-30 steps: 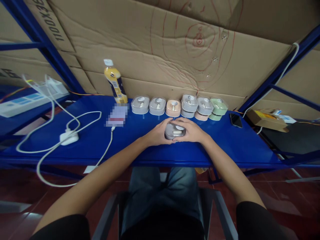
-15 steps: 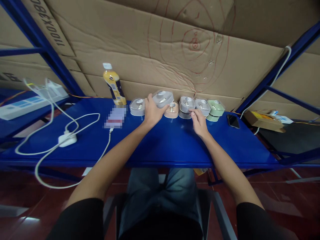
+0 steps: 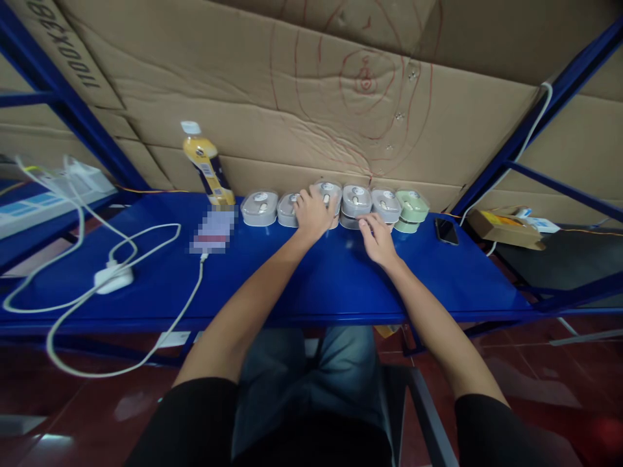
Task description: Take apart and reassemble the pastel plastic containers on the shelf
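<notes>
"Denim point(image 3: 277, 376), faded and creased, covers our lap nearest us, with soft black sleeves point(image 3: 481, 421) at either side. What shapes lie past our bare forearms point(image 3: 243, 311)?"

"Lidded boxes point(image 3: 260, 211), squat and round-cornered, in a row: smooth-sided, in grey, peach and green. Their glossy lids point(image 3: 250, 202) carry round labels point(image 3: 261, 196), and several show a pale, narrow oblong point(image 3: 263, 208)."

"Where are our fingers among them?"

"Our right hand point(image 3: 378, 239) is nearer. Its fingers are loosely bent and slightly apart, tips at the front of a two-tier grey stack point(image 3: 356, 206); whether they touch it, we cannot tell. Our left hand point(image 3: 314, 213) reaches farther, palm down, fingers and thumb spread over the upper grey box point(image 3: 328, 188), which sits on a peach box point(image 3: 335, 223) mostly hidden from us. Whether they clamp it, we cannot tell."

"And close beside?"

"Just left, our fingers partly cover a single grey box point(image 3: 286, 211). Right of the two-tier grey stack, we find a grey-on-peach stack point(image 3: 386, 202), then a green stack point(image 3: 413, 206)."

"And around us?"

"Smooth blue tabletop point(image 3: 341, 285) underneath. At left, a white cable point(image 3: 87, 374) loops near a charger point(image 3: 114, 279); at right, a dark phone point(image 3: 446, 231) lies flat. Behind, a yellow bottle point(image 3: 207, 162) stands before creased cardboard point(image 3: 233, 71) marked with red rings point(image 3: 366, 79)."
</notes>
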Motion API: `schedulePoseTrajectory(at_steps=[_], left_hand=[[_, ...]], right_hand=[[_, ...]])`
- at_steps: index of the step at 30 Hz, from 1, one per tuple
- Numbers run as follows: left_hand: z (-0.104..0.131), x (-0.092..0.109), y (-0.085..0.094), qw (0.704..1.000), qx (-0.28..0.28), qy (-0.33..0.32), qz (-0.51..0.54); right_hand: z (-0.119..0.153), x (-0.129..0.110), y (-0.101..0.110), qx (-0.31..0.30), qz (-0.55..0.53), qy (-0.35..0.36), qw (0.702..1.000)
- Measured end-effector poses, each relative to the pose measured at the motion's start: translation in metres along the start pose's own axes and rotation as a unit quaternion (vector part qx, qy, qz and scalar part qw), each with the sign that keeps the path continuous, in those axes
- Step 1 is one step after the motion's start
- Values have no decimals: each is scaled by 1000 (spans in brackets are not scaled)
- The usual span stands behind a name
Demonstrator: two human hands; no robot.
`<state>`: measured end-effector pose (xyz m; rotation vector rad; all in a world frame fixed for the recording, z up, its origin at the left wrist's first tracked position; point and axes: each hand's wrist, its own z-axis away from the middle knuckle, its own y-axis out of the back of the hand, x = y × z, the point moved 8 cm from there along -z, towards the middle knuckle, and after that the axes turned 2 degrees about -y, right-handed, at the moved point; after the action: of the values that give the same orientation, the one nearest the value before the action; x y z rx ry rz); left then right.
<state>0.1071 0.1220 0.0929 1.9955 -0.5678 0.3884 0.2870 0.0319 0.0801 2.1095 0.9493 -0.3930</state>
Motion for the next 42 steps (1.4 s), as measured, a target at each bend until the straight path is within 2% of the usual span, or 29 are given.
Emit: schedulePoseTrajectory(at_steps=[2, 4, 9, 12, 16, 19, 21, 23, 26, 28, 31, 34, 37, 39, 42], left_hand=[[-6, -17, 15, 1000, 24, -9, -6], [-14, -42, 31, 999, 48, 3, -27], [-29, -120, 55, 986, 54, 123, -99], [-31, -148, 52, 980, 31, 162, -114], [-31, -158, 37, 979, -28, 159, -123], [-31, -159, 35, 979, -34, 152, -130], [-30, -160, 43, 982, -2, 148, -119], [-26, -156, 60, 986, 53, 128, -93], [-13, -136, 87, 990, 131, 42, -31], [3, -111, 96, 989, 137, -61, 19], [38, -68, 89, 967, 74, -225, 94], [74, -36, 61, 927, -55, -333, 165], [95, -26, 33, 899, -163, -346, 212], [100, -27, 22, 893, -192, -334, 234], [102, -31, 16, 885, -207, -322, 267]], right_hand=[[0, 0, 1, 5, 1, 1, 1000], [-1, -1, 3, 10, 4, 0, 1000], [-1, -4, 2, 8, 7, 9, 1000], [-1, -3, 0, 1, 6, 12, 1000], [-1, -2, -1, -7, 3, 12, 1000], [-1, -1, -1, -9, 1, 8, 1000], [-2, -1, -1, -10, 0, 7, 1000], [-1, -2, -1, -7, 0, 8, 1000], [0, -6, 2, 7, -5, 13, 1000], [2, -12, 3, 17, -8, 23, 1000], [5, -28, 2, 12, 0, 70, 998], [12, -49, -10, -37, 22, 132, 990], [19, -62, -29, -114, 49, 166, 978], [23, -64, -41, -163, 54, 169, 971], [29, -61, -53, -217, 54, 158, 962]])
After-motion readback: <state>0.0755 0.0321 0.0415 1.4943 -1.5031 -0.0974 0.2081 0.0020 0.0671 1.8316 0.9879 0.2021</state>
